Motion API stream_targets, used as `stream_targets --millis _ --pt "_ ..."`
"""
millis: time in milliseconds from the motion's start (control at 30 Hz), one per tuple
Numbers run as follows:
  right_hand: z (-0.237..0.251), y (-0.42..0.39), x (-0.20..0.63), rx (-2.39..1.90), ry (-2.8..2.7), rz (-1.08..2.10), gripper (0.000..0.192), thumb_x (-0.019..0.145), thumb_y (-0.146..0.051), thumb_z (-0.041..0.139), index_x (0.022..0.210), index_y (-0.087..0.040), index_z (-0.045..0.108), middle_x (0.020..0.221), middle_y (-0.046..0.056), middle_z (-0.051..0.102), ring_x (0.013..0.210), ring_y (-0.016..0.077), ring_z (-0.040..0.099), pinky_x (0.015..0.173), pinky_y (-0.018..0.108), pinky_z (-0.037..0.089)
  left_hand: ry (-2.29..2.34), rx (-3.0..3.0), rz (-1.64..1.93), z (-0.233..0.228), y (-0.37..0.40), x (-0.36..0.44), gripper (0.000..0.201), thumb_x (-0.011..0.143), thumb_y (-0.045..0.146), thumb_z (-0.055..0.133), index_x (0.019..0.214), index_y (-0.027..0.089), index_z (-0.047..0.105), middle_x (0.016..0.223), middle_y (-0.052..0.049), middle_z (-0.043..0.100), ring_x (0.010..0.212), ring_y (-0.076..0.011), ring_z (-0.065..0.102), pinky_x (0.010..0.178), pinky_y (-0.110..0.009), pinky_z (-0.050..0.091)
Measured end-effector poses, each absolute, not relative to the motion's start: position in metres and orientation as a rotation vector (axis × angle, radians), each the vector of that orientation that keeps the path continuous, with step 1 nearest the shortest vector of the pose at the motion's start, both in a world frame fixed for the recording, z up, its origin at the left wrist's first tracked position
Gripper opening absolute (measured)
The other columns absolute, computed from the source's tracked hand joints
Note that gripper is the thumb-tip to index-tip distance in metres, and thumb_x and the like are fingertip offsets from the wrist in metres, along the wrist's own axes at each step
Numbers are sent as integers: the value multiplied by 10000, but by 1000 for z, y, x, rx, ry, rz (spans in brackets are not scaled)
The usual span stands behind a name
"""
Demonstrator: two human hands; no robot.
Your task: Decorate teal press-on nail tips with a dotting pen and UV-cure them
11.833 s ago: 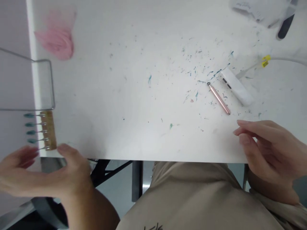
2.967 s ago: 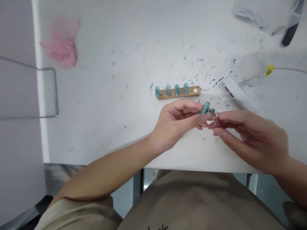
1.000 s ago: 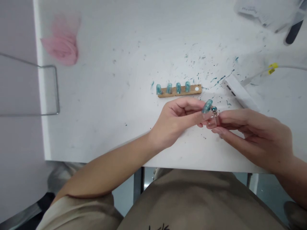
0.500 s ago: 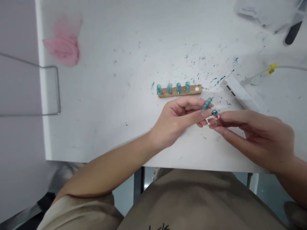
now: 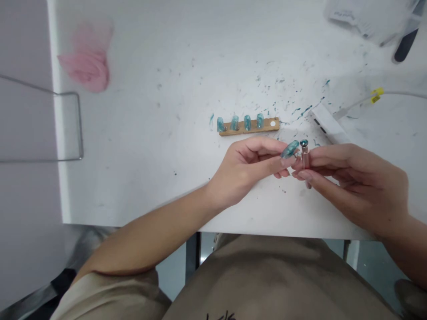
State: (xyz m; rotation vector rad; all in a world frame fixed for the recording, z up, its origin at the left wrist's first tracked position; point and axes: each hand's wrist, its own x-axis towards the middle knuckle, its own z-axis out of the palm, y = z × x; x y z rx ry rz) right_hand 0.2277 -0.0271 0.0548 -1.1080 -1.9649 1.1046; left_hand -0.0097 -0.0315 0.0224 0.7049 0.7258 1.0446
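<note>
My left hand (image 5: 251, 166) pinches a teal marbled false nail (image 5: 289, 150) between thumb and fingers; whatever its underside rests on is mostly hidden. Close beside it, my right hand (image 5: 362, 186) grips a slim pinkish tool (image 5: 305, 159) with a round silver-and-teal end pointing up. The tool's exact kind is unclear. Its head is very near the nail, and I cannot tell whether they touch. Just beyond my left hand lies a wooden strip (image 5: 268, 124) bearing several similar teal false nails (image 5: 247, 122) in a row, with a white round spot at its right end.
Teal paint smears mark the white table (image 5: 150, 133). A white box-shaped device (image 5: 328, 123) with a cable (image 5: 400, 93) lies beyond my right hand. A pink cloth (image 5: 88, 66) sits far left; a plastic packet (image 5: 370, 18) and a dark-handled item (image 5: 406, 46) lie far right.
My right hand has tilted the tool more upright, so its pink shaft now shows and its round end sits higher. The false nail in my left hand has turned slightly.
</note>
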Motion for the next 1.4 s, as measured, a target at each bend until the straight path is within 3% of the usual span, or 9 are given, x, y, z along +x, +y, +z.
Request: stream_targets --millis 200,433,800,967,1400 --pt "56 -26 226 -1085 -1960 1142 235 1086 -210 771 1293 -322 774 1202 -41 852 1068 108 862 953 198 756 733 701 1035 23 -31 -9 160 880 330 1054 965 264 935 907 -2 881 772 -105 795 782 -225 670" --pt "53 -30 231 -1085 -2003 1132 252 1088 -234 775 1318 -333 760 1231 -39 855 1133 157 875 961 266 769 725 695 1045 24 -32 -9 144 882 301 1050 955 269 931 830 12 850 777 -108 798 784 -214 670" --pt "50 -27 234 -1038 -2129 958 184 1101 -278 775 1283 -303 761 1196 -53 865 1012 114 877 861 185 730 688 663 1061 23 -30 -8 160 864 237 1059 968 284 947 912 33 892 740 -61 786 762 -160 669" --pt "52 -28 232 -1083 -2051 1057 221 1101 -261 770 1315 -309 748 1210 -47 857 1101 136 876 958 219 754 723 706 1048 23 -31 -8 158 887 326 1049 950 246 928 912 1 887 764 -92 793 773 -196 670" --pt "55 -28 227 -1095 -1936 1171 234 1080 -220 788 1291 -317 765 1191 -48 859 1093 127 874 955 196 756 698 699 1057 22 -30 -7 144 885 274 1047 980 268 939 900 17 878 765 -79 785 777 -191 658"
